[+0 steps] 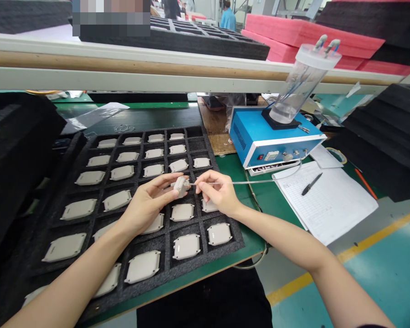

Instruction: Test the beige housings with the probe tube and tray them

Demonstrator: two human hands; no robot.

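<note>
My left hand (145, 202) pinches a small beige watch-case-shaped housing (181, 186), turned on edge, between thumb and fingers. Closed around the end of a thin transparent tube (253, 182) is my right hand (220, 191); a narrow tip points from it to the housing's side. Whether the tip touches the housing I cannot tell. Both hands are above a black foam tray (237, 243), where similar beige housings (186, 246) lie one to a compartment. My forearms hide part of the tray's front and left.
The tube runs to a blue control box (241, 139) with a transparent cylinder (292, 89) on top. Paper sheets (341, 209) and a black pen (312, 184) lie at right. Black foam stacks (17, 150) stand at left. A shelf edge (140, 82) crosses behind; a person in blue (228, 19) is far back.
</note>
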